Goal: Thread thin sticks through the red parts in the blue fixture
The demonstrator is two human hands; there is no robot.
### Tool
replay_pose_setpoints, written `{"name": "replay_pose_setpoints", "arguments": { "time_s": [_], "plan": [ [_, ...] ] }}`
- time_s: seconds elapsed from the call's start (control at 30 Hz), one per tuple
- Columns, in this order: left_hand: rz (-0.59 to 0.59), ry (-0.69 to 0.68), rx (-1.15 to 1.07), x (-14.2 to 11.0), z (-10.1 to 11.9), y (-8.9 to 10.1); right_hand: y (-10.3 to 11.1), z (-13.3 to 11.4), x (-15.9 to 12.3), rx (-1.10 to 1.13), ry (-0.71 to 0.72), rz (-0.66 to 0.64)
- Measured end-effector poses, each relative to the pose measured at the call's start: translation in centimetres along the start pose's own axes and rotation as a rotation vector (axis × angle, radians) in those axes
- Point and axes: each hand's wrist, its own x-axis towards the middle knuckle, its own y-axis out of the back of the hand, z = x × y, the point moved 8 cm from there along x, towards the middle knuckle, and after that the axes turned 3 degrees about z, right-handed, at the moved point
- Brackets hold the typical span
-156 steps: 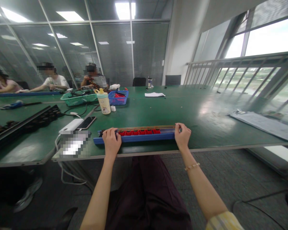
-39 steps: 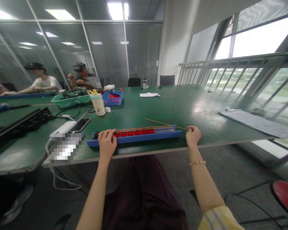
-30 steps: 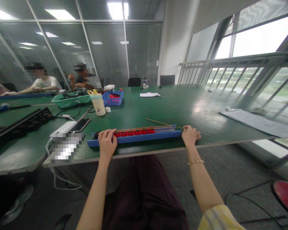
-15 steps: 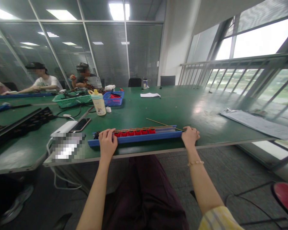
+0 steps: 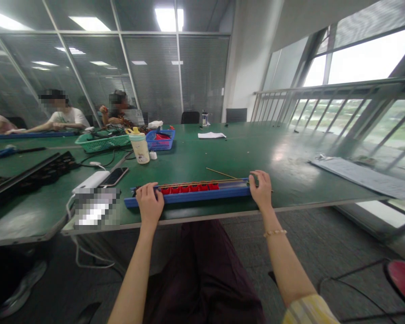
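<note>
A long blue channel (image 5: 202,194) lies lengthwise along the front edge of the table. Several red pieces (image 5: 189,187) sit in a row inside it, and a thin brass-coloured rod (image 5: 185,184) runs along them. My left hand (image 5: 150,202) is closed over the channel near its left end, beside a dark piece (image 5: 135,192). At the right end, my right hand (image 5: 261,189) wraps round the channel, thumb toward the middle and fingers over the far side. A second thin rod (image 5: 221,173) slants on the table behind the channel, its right part hidden.
To the left lie a phone (image 5: 114,176), a white power bank (image 5: 90,181) with a cable, and a cup (image 5: 140,148). Green (image 5: 103,143) and blue (image 5: 161,143) baskets stand behind. A clipboard (image 5: 364,177) lies right. Other people sit far left.
My right hand has shifted left and slightly up, from just past the channel's right end onto that end. My left hand stays in place on the channel.
</note>
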Motion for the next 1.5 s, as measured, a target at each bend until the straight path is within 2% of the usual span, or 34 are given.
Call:
{"name": "replay_pose_setpoints", "arguments": {
  "time_s": [0.23,0.37,1.17,1.5],
  "plan": [
    [0.013,-0.003,-0.004,0.0,0.0,0.2,-1.3,-1.2,-0.2,0.11,-0.014,-0.104],
    [0.007,-0.003,0.001,0.0,0.0,0.1,-2.3,-1.6,-0.5,0.095,0.013,-0.176],
    [-0.062,-0.087,-0.097,-0.1,0.6,-0.4,-3.0,-1.1,-0.6,0.152,-0.061,-0.304],
    [-0.101,-0.105,-0.089,-0.1,0.9,-0.7,-3.2,-0.8,-0.7,0.144,-0.056,-0.314]
  ]
}}
